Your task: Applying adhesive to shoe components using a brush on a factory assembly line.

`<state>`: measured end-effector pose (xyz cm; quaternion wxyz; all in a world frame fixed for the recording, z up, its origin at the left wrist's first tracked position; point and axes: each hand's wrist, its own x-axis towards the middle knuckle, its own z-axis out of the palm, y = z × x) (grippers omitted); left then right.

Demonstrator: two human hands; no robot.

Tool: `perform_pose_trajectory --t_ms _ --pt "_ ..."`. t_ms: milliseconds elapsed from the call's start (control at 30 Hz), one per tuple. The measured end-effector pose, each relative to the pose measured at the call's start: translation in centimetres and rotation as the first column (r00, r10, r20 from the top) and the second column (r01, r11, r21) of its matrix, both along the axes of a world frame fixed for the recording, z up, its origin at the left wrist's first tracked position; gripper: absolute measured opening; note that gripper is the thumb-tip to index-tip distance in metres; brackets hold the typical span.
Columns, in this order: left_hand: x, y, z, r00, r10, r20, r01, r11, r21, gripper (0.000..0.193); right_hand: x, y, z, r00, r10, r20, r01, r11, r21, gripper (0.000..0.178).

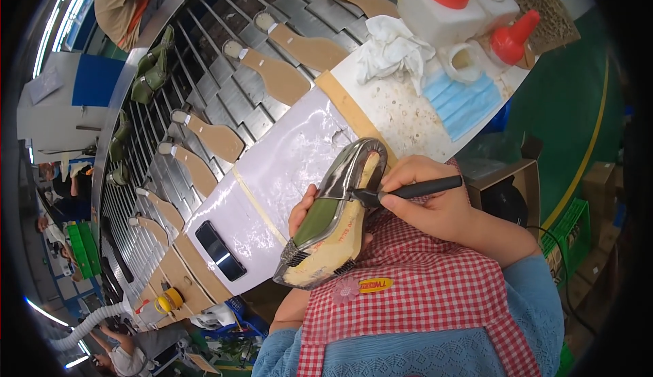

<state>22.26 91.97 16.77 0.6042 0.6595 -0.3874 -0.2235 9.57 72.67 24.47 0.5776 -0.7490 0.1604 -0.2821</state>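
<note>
"What's gripped?"
"The right hand (427,197) pinches a slim black tool (428,186) against a curved green shoe (325,222); the left hand (302,211) (mostly hidden) holds that shoe."
"Where?"
"Between glossy sheeting (289,152) and gingham apron (422,285)."

Right grip (432,211) pinched, forearm (500,237) bare

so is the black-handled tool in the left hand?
No, the right hand holds the black-handled tool; the left hand holds the shoe.

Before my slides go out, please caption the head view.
Left hand holds a green shoe; right hand holds a black tool at its edge.
</note>
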Motion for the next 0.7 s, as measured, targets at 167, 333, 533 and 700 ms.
perform_pose_trajectory --t_ms 167,333,533,700 --pt "-0.2 -0.5 0.4 0.999 0.033 -0.003 -0.033 0.999 -0.012 0.111 -0.1 0.1 0.0 0.994 0.101 -0.04 -0.085 0.952 0.293 0.011" --pt "-0.1 -1.0 0.6 0.996 0.041 -0.076 -0.041 0.999 -0.002 0.111 0.2 -0.9 -0.1 0.999 0.01 -0.042 0.004 0.94 0.341 0.011" --pt "2.9 -2.2 3.6 0.989 0.09 0.12 -0.077 0.992 -0.103 0.103 1.1 -1.4 2.1 0.99 0.138 -0.041 -0.114 0.926 0.36 0.012" --pt "10.8 -4.1 4.2 0.634 -0.069 -0.77 -0.27 0.913 -0.304 0.081 0.5 -3.6 3.7 0.976 -0.162 0.143 0.083 0.894 0.441 0.014"
